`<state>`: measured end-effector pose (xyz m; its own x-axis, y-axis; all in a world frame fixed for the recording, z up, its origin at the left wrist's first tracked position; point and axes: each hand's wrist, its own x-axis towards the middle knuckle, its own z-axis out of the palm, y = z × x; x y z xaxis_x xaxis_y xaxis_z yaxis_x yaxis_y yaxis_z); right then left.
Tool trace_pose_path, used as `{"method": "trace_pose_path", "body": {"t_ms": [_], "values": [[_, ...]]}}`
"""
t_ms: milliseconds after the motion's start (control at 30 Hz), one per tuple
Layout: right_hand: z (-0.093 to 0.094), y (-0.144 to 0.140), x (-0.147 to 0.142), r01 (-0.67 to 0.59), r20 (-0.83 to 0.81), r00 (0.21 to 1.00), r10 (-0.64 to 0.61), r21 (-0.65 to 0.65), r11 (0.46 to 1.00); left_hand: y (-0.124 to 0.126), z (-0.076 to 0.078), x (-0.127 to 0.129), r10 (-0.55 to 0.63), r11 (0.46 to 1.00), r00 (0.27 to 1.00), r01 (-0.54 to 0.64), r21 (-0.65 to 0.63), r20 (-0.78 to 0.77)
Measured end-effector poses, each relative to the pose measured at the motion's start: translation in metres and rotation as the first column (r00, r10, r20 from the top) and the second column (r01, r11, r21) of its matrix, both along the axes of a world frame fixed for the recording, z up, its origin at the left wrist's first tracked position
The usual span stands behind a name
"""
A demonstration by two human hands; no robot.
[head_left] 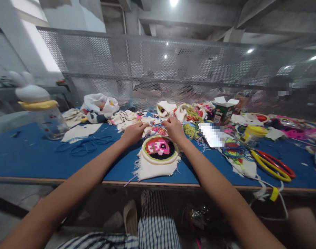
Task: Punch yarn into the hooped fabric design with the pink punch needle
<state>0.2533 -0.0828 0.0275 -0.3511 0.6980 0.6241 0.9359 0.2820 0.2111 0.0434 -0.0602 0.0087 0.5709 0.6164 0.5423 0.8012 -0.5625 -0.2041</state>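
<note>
On the table in front of me lies an embroidery hoop (160,161) with cream cloth (155,171) stretched in it, its edges frayed. Pink, red, black and green yarn fills a round design (160,148) inside the hoop. Both hands are just beyond the hoop's far edge. My left hand (135,133) is closed in a pinch at the left end of a bluish strand of yarn (156,129). My right hand (174,129) pinches the same yarn on the right. The fingertips are small and partly hidden.
Blue yarn (86,144) and a rabbit-lidded jar (50,121) lie to the left. Cloth scraps and tangled yarn (191,130) cover the back. Rightward are a phone (212,135), a carton (223,111), a yellow-lidded tub (253,134) and red-and-yellow-handled scissors (271,166).
</note>
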Motion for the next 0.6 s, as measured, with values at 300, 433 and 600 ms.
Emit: {"method": "trace_pose_path", "body": {"t_ms": [300, 433, 600], "values": [[0.002, -0.001, 0.001, 0.022, -0.023, 0.999, -0.022, -0.005, 1.0, 0.0, -0.001, 0.0, -0.001, 1.0, 1.0, 0.001, -0.005, -0.004], [-0.002, -0.001, -0.006, -0.013, 0.002, 1.0, 0.013, -0.018, 1.0, 0.0, -0.001, 0.001, -0.002, 1.0, 1.0, 0.001, -0.016, -0.019], [-0.006, -0.001, -0.012, -0.075, 0.017, 0.997, 0.075, -0.04, 0.996, -0.001, -0.005, 0.004, -0.029, 0.999, 0.999, 0.028, -0.046, -0.014]]}}
